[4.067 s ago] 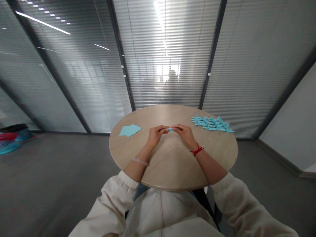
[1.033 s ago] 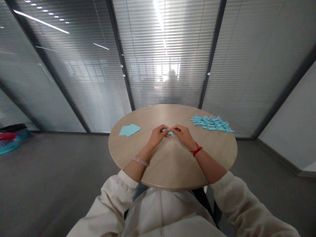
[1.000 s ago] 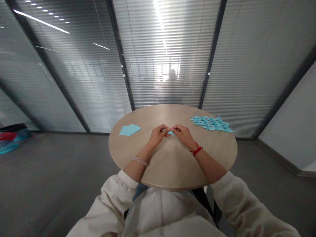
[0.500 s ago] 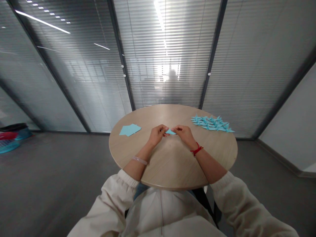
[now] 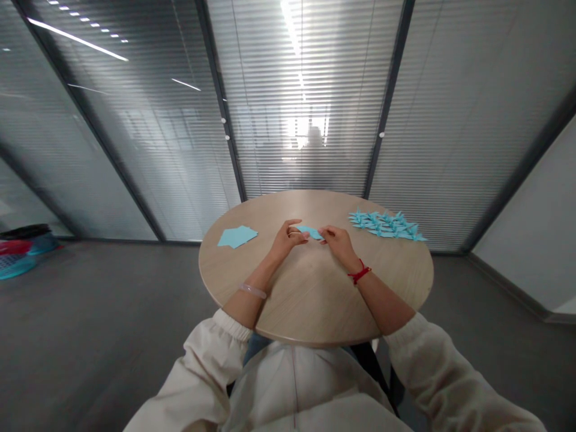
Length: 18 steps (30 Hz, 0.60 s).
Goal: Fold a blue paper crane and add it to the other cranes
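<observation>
A small folded piece of light-blue paper (image 5: 310, 231) is between my hands over the middle of the round table. My right hand (image 5: 338, 243) pinches its right end between thumb and fingertips. At its left end is my left hand (image 5: 287, 241), thumb and index finger spread apart around the paper; the thumb lies at its near edge. Whether the left middle fingers touch it from beneath is hidden. The exact fold shape is too small to make out.
On the round wooden table (image 5: 315, 294), flat light-blue paper sheets (image 5: 237, 236) lie at left. Several folded blue paper cranes (image 5: 384, 224) sit in rows at right. Blinded glass panels (image 5: 306, 168) stand behind the table. Baskets (image 5: 18, 258) are on the floor far left.
My left fingers have spread from a pinch, and more of the folded paper shows. My right hand has shifted slightly right, still gripping the paper.
</observation>
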Each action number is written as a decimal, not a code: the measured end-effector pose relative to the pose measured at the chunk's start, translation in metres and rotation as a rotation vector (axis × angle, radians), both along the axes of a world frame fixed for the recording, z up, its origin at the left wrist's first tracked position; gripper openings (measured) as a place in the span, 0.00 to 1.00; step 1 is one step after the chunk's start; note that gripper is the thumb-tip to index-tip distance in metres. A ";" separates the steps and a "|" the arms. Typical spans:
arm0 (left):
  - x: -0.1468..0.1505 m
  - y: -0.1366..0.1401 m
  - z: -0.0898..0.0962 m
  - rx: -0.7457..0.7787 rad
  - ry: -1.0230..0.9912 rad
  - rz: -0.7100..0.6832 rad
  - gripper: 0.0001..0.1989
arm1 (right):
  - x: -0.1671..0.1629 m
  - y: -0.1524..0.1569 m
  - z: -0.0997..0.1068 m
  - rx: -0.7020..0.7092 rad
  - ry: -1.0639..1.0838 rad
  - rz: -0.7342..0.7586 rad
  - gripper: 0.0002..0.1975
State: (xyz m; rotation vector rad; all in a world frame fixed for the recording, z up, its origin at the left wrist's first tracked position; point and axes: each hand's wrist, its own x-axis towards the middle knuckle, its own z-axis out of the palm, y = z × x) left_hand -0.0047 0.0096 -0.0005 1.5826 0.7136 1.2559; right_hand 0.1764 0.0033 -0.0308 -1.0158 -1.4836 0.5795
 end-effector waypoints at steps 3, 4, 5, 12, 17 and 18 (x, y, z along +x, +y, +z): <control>0.001 -0.002 0.002 -0.005 0.040 0.045 0.31 | -0.002 -0.004 0.002 0.008 -0.002 -0.004 0.23; 0.002 -0.003 0.003 -0.001 0.055 0.059 0.30 | -0.003 -0.005 0.003 0.021 -0.029 -0.007 0.22; 0.001 -0.004 0.003 0.005 0.063 0.071 0.28 | -0.004 -0.007 0.004 0.038 -0.060 -0.016 0.21; 0.001 -0.007 0.007 0.022 0.088 0.090 0.23 | -0.007 -0.016 0.010 0.199 -0.161 -0.050 0.16; 0.002 -0.004 0.005 0.009 0.057 0.106 0.23 | -0.005 -0.015 0.009 0.302 -0.258 -0.042 0.14; 0.002 -0.004 0.004 0.007 0.051 0.108 0.23 | -0.005 -0.014 0.008 0.325 -0.290 -0.055 0.13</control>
